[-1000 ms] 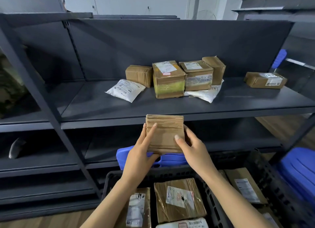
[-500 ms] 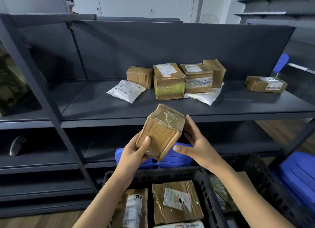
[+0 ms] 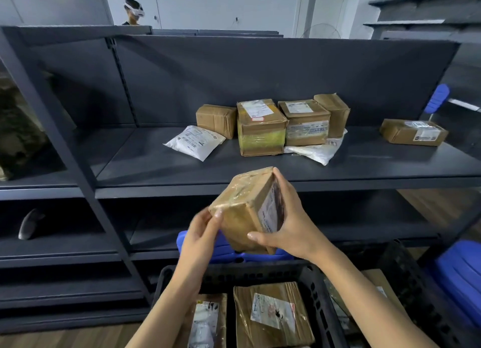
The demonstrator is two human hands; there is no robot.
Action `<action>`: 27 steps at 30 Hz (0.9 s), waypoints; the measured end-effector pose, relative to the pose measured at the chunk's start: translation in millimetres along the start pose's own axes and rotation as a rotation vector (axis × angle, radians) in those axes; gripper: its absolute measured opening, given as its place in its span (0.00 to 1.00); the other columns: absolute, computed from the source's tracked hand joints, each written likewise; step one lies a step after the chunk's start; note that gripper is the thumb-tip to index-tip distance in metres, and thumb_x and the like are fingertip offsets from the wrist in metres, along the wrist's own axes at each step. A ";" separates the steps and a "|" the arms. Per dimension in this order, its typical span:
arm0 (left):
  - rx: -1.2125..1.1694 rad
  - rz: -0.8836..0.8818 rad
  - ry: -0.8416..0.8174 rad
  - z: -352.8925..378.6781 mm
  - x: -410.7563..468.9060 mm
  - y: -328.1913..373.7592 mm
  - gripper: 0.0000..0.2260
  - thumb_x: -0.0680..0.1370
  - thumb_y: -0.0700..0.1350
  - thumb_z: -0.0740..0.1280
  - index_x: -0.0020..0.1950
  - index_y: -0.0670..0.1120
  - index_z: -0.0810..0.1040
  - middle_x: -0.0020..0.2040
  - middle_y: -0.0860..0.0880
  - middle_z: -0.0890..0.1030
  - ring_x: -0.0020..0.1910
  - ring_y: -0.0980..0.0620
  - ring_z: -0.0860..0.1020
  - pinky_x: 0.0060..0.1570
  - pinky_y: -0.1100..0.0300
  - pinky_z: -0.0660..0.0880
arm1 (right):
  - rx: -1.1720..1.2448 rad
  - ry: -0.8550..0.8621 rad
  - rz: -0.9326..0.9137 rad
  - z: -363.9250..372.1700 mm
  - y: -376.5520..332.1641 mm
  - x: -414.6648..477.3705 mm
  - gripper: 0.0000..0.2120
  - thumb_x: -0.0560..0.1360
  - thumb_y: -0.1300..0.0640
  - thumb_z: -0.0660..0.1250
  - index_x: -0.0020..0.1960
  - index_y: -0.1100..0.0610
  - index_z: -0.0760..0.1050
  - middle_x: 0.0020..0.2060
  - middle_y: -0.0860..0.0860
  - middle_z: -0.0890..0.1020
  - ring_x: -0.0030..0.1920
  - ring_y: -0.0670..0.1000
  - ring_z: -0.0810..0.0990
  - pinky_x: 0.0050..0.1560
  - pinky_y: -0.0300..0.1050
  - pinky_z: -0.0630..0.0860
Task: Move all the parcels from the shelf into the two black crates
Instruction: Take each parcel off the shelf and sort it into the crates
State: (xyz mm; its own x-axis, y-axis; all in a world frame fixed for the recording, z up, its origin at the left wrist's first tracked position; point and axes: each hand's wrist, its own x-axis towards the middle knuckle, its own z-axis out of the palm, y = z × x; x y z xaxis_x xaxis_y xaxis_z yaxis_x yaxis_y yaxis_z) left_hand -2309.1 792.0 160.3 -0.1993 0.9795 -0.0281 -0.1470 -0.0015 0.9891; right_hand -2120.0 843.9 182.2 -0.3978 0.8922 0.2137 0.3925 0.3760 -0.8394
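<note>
While aloft, parcel [image 3: 243,212] between both grips [image 3: 201,234] [image 3: 290,226]

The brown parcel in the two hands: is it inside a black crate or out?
Out. The left hand and right hand hold the parcel tilted in the air, above the rim of the black crate.

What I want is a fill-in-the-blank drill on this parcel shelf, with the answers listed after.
The left hand and right hand hold a taped cardboard parcel; the crate below them is coloured ____.
The white poly mailer lies to the ____ of the yellow-taped box.
The flat parcel lying apart sits at the ____ end of the shelf.
Missing words: black; left; right.
</note>
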 end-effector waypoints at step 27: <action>-0.055 0.104 -0.053 18.8 21.9 6.5 0.26 0.69 0.54 0.70 0.65 0.48 0.75 0.56 0.52 0.84 0.56 0.55 0.81 0.50 0.65 0.78 | 0.581 0.131 0.202 8.3 13.6 6.2 0.34 0.66 0.41 0.72 0.68 0.50 0.69 0.59 0.48 0.81 0.58 0.50 0.81 0.56 0.44 0.79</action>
State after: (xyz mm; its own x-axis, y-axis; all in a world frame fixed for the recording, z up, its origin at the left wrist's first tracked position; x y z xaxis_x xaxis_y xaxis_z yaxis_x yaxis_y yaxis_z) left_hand -2296.3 817.2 168.8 -0.1653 0.9827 0.0830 -0.1817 -0.1131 0.9768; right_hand -2124.0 852.5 167.9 -0.2433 0.9686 0.0511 -0.0805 0.0324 -0.9962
